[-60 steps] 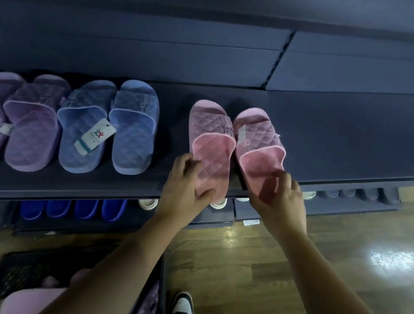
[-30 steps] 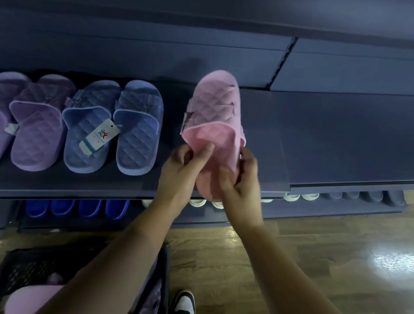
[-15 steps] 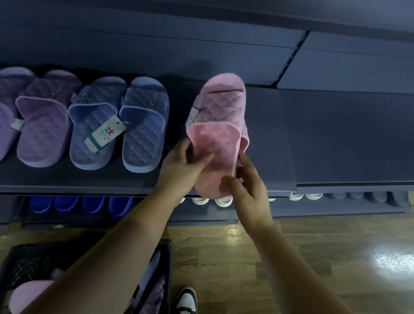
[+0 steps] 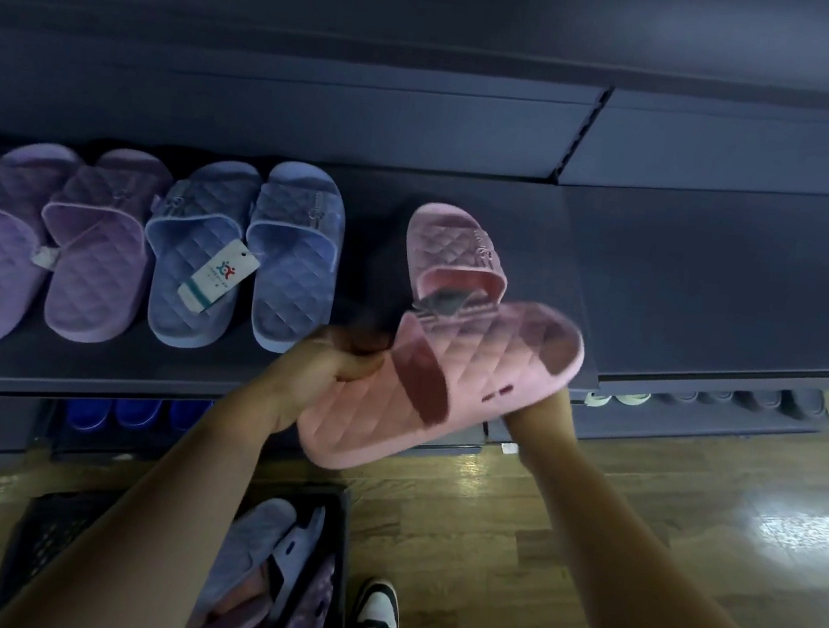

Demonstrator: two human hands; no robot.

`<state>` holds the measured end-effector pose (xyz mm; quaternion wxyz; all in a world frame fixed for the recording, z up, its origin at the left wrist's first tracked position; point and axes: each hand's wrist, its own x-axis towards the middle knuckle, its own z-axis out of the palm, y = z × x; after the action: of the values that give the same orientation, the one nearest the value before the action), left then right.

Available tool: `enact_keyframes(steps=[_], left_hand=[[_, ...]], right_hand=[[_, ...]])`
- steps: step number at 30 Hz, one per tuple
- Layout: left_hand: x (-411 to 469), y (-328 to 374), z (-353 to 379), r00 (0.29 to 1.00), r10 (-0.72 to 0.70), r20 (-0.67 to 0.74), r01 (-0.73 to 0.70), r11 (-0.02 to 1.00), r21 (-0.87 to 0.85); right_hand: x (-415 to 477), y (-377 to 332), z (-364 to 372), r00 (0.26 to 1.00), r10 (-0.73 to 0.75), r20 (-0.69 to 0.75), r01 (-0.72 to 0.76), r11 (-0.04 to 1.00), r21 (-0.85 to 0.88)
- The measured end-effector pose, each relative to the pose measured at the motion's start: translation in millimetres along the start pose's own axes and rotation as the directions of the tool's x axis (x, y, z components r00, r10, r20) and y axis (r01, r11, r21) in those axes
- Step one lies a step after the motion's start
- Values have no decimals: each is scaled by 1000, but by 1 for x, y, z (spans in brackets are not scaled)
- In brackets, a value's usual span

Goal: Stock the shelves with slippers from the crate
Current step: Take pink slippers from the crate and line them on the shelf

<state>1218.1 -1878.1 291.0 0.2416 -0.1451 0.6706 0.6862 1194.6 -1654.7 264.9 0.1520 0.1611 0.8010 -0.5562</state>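
Shelf holds purple pair, blue pair; held slipper overlaps shelved pink slipper.

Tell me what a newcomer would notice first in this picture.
The pink quilted rubber slipper at centre, tilted in front of the dark shelf: the left hand grips its left edge and the right hand is under its far end, fingers hidden. Its pink twin slipper lies on the shelf just behind, with a blue quilted pair and a purple quilted pair to the left. Below, a black plastic crate holds more slippers.
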Motion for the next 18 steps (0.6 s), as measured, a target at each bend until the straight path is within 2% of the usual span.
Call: enact_keyframes(steps=[2,5,8,14,16,18], left_hand=[[-2,-2,-6,999,-34,18,34,999,19],[-5,-2,-14,997,-62,37,60,996,68],[-6,4,-19,998,-57,12,55,990,129],[-6,31,-25,999,17,-36,-5,956,294],[-7,39,-30,997,40,-59,-19,947,322],[-6,42,-35,983,100,-151,-25,901,432]], right_hand=[[2,-1,-15,999,-8,50,1,991,132],[4,-8,-29,994,-84,75,69,982,176],[9,-9,-35,997,-65,-34,71,965,251],[7,2,-38,960,-101,-262,190,921,339],[6,4,-41,949,-90,-303,212,891,401],[5,6,-45,950,-62,-306,205,862,463]])
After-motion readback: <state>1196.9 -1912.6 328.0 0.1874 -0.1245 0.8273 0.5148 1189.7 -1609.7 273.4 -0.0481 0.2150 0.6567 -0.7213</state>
